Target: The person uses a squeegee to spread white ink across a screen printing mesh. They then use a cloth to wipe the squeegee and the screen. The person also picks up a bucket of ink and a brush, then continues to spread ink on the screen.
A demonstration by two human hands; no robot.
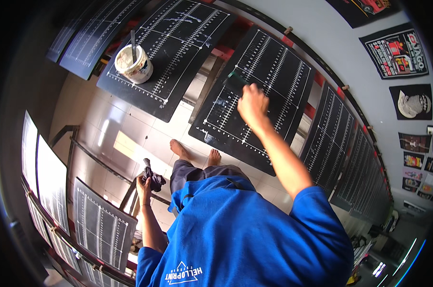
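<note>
My right hand (pixel 254 106) is closed on a flat, dark green tool (pixel 235 80), perhaps a scraper; motion blurs it. The tool lies against the upper left part of a black board (pixel 274 88) marked with white ruled lines and scales. Pale wet-looking smears show along that board's left side and near corner. Low on the left, my left hand (pixel 144 187) grips a crumpled dark cloth (pixel 153 178), held away from the boards. A white tub (pixel 134 67), stained around its sides, sits on the neighbouring black board (pixel 178 38) with a stick-like handle (pixel 133 45) standing in it.
More ruled boards (pixel 327 138) continue in a row to the right, along a dark rail (pixel 317 57). Behind on the left stands another rack with boards (pixel 101 215) and a metal frame (pixel 99 160). Printed pictures (pixel 397 51) hang on the wall. My bare feet are on the tiled floor (pixel 149 126).
</note>
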